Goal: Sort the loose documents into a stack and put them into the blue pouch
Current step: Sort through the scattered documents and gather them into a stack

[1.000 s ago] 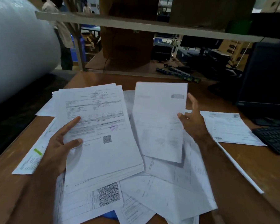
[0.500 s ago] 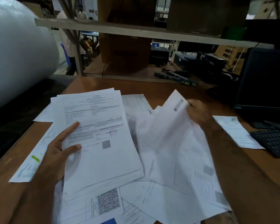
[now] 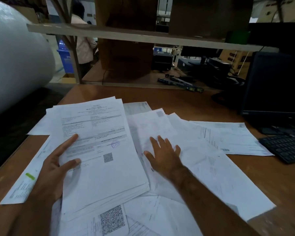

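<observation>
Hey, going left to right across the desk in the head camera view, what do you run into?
Slip with a green mark → left hand holding the stack of documents → right hand flat on loose sheets → black keyboard.

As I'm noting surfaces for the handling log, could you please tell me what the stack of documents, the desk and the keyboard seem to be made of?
Stack of documents: thin white matte paper, printed; many sheet edges show at its lower corner.
Desk: probably wood laminate, a smooth orange-brown top with soft sheen; grain not discernible.
Keyboard: apparently black matte plastic, with rows of moulded keys.
</observation>
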The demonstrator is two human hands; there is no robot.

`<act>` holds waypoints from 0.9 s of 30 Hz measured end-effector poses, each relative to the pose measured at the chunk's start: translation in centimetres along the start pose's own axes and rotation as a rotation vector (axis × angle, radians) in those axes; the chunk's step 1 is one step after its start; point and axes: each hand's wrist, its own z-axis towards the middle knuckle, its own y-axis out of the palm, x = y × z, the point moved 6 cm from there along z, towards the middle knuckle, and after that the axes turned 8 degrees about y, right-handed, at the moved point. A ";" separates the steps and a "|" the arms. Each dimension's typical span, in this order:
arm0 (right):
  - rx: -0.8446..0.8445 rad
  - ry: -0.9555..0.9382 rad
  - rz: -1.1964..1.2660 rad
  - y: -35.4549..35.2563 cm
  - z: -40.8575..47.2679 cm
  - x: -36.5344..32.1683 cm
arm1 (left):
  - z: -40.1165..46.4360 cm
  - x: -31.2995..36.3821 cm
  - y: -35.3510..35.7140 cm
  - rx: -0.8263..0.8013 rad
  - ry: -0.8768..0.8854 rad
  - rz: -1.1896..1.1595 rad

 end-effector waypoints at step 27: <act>0.266 -0.161 1.168 -12.4 4.7 11.4 | -0.2 0.4 0.3 0.029 -0.108 -0.016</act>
